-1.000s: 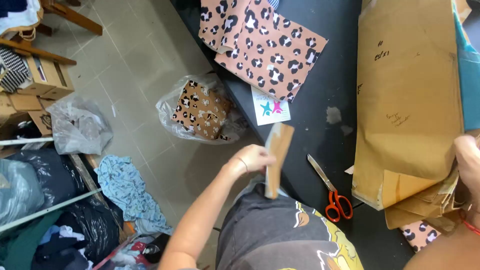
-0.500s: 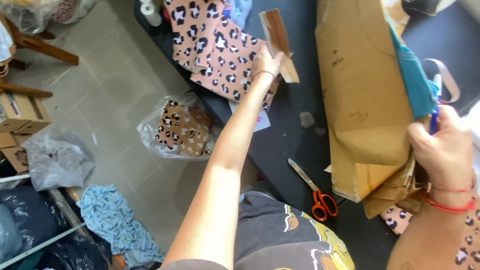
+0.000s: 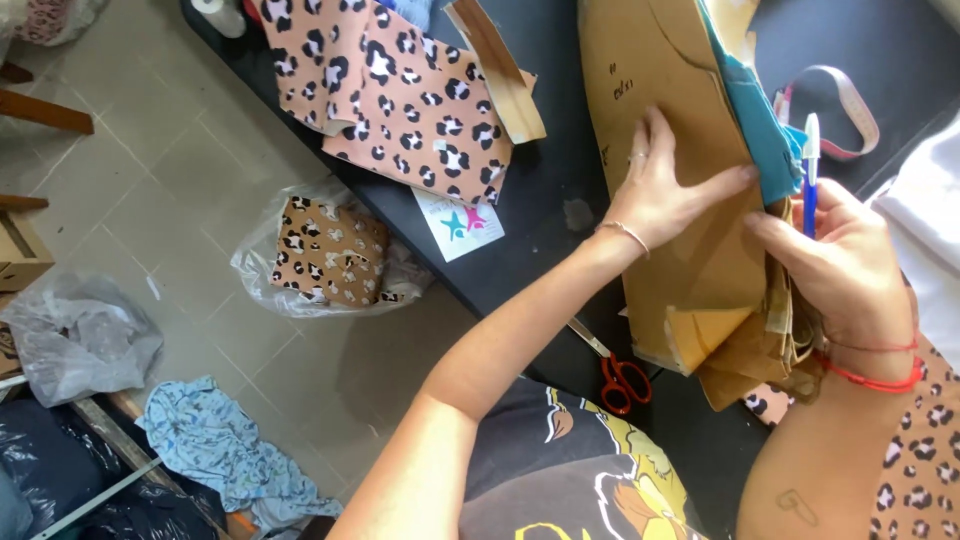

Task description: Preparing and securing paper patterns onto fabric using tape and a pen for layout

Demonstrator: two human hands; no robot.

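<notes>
Brown paper pattern stack (image 3: pixel 690 250) lies flat on black table (image 3: pixel 560 170).

Setting: small sewing workshop. Evidence: brown paper pattern pieces (image 3: pixel 680 170) and leopard-print pink fabric (image 3: pixel 400 100) on black worktable (image 3: pixel 560 200); orange-handled scissors (image 3: pixel 618 375); pink measuring tape (image 3: pixel 850 115); clear plastic scrap bags (image 3: pixel 330 255) on tiled floor (image 3: pixel 150 170).

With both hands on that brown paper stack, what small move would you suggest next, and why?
Probably lift the top brown sheet with the left hand: it lies flat on the sheet, while the right hand, holding a pen, pinches the stack's fanned edge.
</notes>
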